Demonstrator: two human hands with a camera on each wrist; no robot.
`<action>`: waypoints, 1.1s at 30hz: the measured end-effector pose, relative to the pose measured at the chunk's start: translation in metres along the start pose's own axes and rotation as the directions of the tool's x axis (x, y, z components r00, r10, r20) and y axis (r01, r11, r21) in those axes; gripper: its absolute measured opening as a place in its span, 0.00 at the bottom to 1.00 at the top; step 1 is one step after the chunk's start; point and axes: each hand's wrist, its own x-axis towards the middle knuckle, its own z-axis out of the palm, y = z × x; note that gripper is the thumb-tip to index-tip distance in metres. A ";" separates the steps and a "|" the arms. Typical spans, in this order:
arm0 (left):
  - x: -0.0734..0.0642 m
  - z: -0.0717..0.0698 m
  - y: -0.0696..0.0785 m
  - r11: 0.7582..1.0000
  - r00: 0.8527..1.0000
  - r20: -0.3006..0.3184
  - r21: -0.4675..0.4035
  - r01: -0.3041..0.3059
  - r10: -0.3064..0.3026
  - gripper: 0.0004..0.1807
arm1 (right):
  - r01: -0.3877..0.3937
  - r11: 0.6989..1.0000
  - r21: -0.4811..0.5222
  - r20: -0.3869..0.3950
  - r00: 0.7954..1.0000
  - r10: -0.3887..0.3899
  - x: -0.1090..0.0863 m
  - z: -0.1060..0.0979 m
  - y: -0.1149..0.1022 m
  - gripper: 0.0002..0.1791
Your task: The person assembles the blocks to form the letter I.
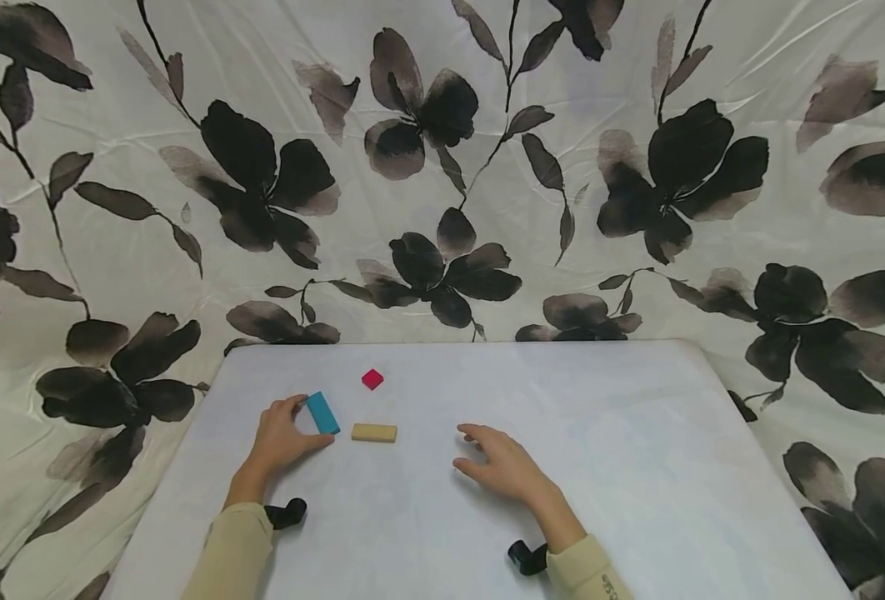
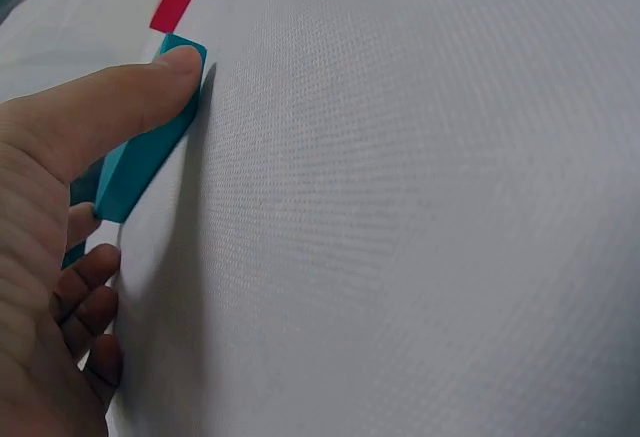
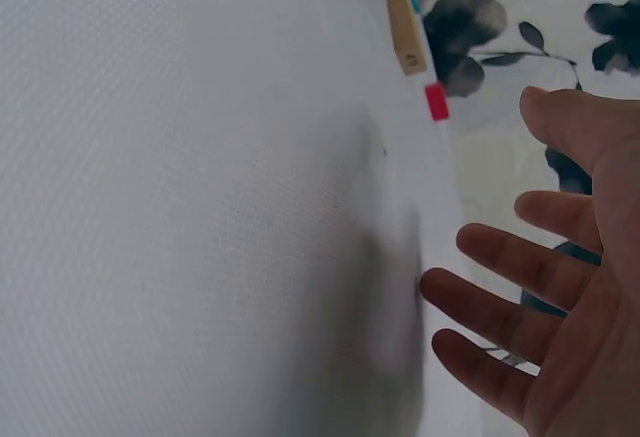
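Note:
My left hand (image 1: pixel 282 437) pinches a blue rectangular block (image 1: pixel 323 413) between thumb and index finger, at the left of the white table. In the left wrist view the thumb (image 2: pixel 150 97) lies on one end of the blue block (image 2: pixel 150 162). Just right of it lies a yellow wooden block (image 1: pixel 374 433), flat on the table. Farther back sits a small red block (image 1: pixel 372 379), turned like a diamond. My right hand (image 1: pixel 504 465) is held over the table right of the blocks, fingers spread and holding nothing, as the right wrist view also shows.
The white table (image 1: pixel 637 467) has its far edge against a cloth (image 1: pixel 547 208) with dark flowers. A black wrist camera (image 1: pixel 287 513) sits at the left wrist and another black camera (image 1: pixel 527 557) at the right wrist. The yellow block (image 3: pixel 408 32) carries a small dark mark.

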 end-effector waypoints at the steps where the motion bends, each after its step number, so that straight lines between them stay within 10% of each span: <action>1: 0.000 0.000 0.001 1.000 1.000 -0.003 -0.007 -0.003 0.002 0.57 | 0.003 1.000 -0.004 0.003 1.000 -0.003 0.000 0.000 -0.001 0.32; 33: -0.015 -0.003 0.007 0.981 1.000 -0.017 -0.191 -0.025 0.022 0.57 | 0.059 0.998 0.006 0.048 0.997 -0.059 0.016 0.012 -0.014 0.31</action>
